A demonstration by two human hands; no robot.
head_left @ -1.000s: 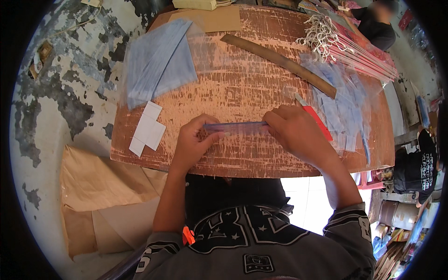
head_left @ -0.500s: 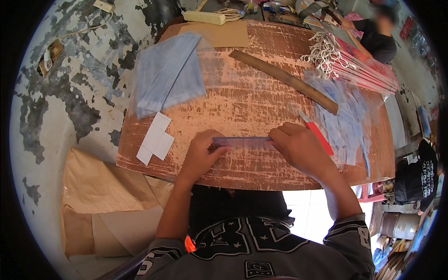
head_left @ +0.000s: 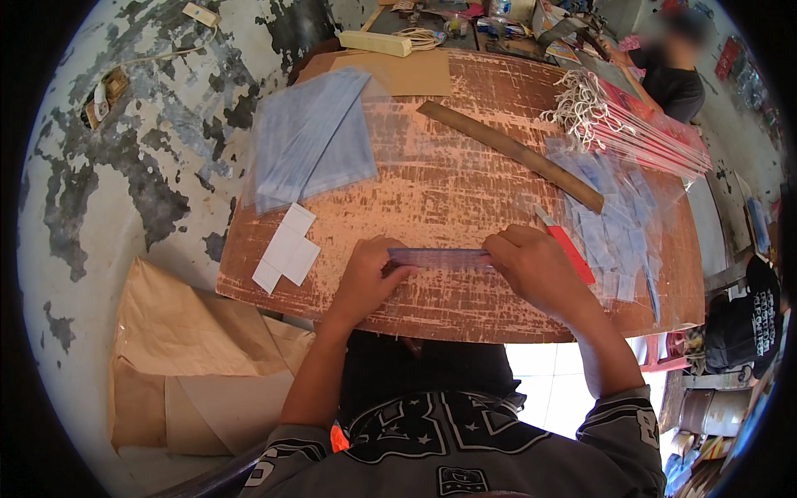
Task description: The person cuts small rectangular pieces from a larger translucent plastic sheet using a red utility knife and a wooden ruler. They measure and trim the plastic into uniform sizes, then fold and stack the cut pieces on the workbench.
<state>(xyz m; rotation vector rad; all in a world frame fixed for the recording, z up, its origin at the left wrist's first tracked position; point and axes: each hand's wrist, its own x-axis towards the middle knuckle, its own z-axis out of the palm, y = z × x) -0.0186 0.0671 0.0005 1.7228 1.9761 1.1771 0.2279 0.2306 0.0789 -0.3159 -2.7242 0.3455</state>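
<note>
A thin stack of clear bluish plastic sheets (head_left: pixel 442 258) is held at both ends, its narrow edge facing up, just above the near part of the table. My left hand (head_left: pixel 365 278) grips the left end, thumb on the near side. At the right end, the fingers of my right hand (head_left: pixel 531 264) are closed on the stack. Right beside that hand lies a cutter knife with a red handle (head_left: pixel 571 253). Farther right, many bluish plastic strips (head_left: pixel 610 220) are scattered. White card pieces (head_left: pixel 288 249) rest left of my left hand.
The worn brown table (head_left: pixel 398 207) carries a pile of larger plastic sheets (head_left: pixel 332 158) at far left. A long wooden strip (head_left: pixel 510 156) lies diagonally, near red bags with white cords (head_left: pixel 623 124). Brown paper (head_left: pixel 191 324) stands at lower left. Another person (head_left: pixel 672 79) is at far right.
The view has shifted slightly, so the table and its things appear a little lower and mostly farther right. Both hands keep hold of the plastic stack in nearly the same pose.
</note>
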